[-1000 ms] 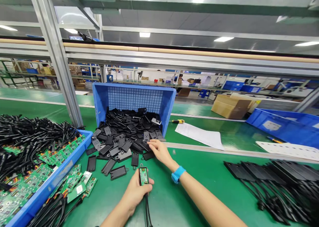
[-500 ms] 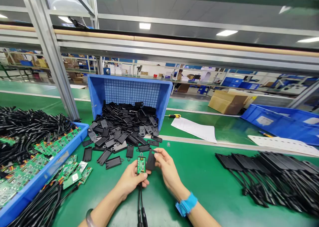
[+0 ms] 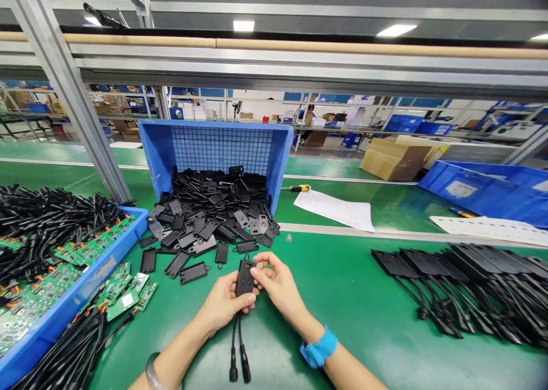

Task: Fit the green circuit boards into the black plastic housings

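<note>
A black plastic case (image 3: 245, 280) with slots in its top face is between my hands near the middle of the green table. My left hand (image 3: 223, 304) grips its left side and lower end, thumb on the front. My right hand (image 3: 276, 281) pinches the upper right edge. Two black cables (image 3: 238, 341) with connectors hang from the lower end of the case. The case's face now covers the circuit board, apart from a small part visible through a window. Beyond my hands, loose black case halves (image 3: 194, 272) lie spread before a tipped blue bin (image 3: 222, 126).
On the left, a blue tray (image 3: 141, 221) holds green circuit boards and black cables; more boards (image 3: 124, 301) lie beside it. Cabled black cases (image 3: 428, 264) lie in a row at right. Behind are a paper sheet (image 3: 338, 210), a screwdriver (image 3: 301, 188) and a cardboard box (image 3: 391, 159).
The black cover in my right hand has moved left onto the circuit board held by my left hand, hiding most of the green board. The view has shifted slightly.
</note>
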The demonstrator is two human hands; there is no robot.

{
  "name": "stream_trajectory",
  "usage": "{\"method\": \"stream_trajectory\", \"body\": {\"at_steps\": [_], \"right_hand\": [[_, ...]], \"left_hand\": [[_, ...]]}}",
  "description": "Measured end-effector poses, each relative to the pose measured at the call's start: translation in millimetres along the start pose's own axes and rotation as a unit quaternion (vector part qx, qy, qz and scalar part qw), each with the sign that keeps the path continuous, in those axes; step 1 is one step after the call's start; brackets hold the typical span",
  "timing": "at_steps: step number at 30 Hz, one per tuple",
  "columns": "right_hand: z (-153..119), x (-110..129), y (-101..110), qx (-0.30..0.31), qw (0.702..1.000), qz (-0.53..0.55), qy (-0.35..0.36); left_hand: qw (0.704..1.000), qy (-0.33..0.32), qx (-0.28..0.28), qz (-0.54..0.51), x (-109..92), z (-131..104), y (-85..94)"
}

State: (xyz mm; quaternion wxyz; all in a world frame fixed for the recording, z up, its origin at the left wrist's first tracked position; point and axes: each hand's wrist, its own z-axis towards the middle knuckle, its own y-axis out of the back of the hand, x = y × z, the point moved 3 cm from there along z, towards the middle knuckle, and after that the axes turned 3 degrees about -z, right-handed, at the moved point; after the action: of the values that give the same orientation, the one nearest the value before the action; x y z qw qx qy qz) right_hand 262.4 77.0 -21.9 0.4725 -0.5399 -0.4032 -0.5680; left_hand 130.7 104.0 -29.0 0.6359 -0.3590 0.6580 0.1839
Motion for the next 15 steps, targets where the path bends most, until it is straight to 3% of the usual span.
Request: {"method": "stream_trajectory", "body": {"at_steps": [6, 12, 15], "right_hand": [[3, -3, -1, 0.062, 0.997, -0.017, -0.043], [1, -2, -4, 0.023, 0.990, -0.138, 0.017], [-7, -1, -11, 0.003, 0.951, -0.289, 0.107]], "left_hand": [[0.998, -0.014, 0.005, 0.054, 0, -3, -2.9], [0.996, -0.027, -0.038, 0.081, -1, -4, -6.5], [0.997, -0.046, -0.042, 0.034, 4, -3, -7.6]]}}
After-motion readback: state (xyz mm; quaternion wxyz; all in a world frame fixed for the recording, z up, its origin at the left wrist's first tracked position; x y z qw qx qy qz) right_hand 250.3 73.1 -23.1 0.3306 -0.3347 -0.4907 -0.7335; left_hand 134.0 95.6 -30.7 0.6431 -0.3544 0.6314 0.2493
